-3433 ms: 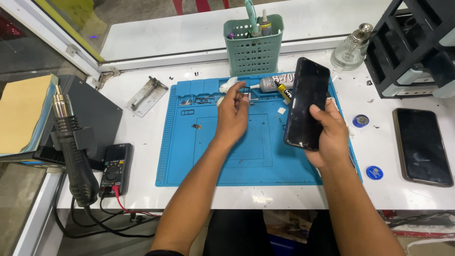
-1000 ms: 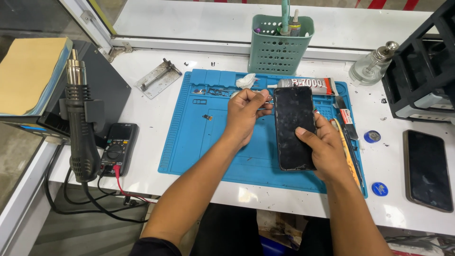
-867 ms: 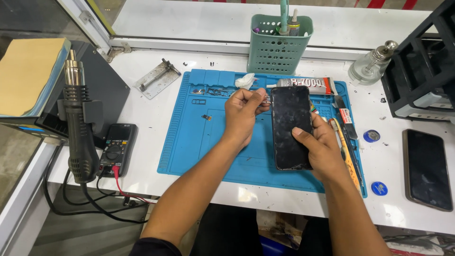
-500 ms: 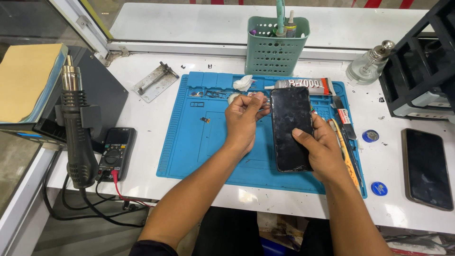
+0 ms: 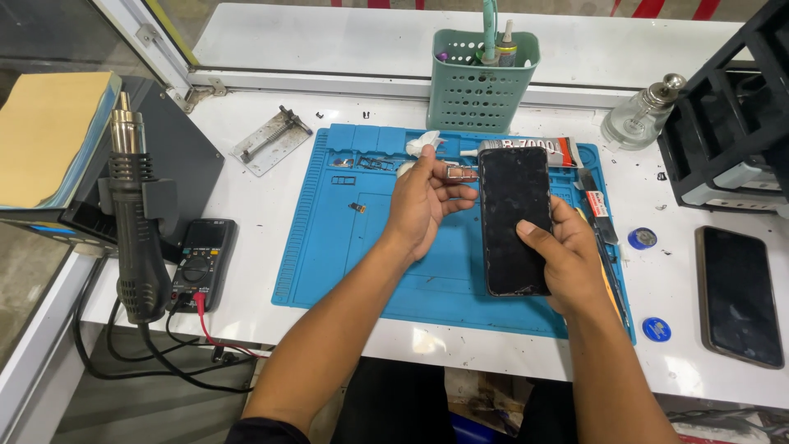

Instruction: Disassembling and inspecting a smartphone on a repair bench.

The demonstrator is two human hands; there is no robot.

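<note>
Gripping a dark phone, the right hand is clamped; a small metal tray is pinched in the left hand, not yet fitted.

Both forearms reach forward, the left hand pinching its fingertips, the right hand in a curled grip.

Two dark phones show: one held over the blue mat, one near the tabletop's right edge. Two blue discs lie between them. One heat gun, one multimeter.
</note>
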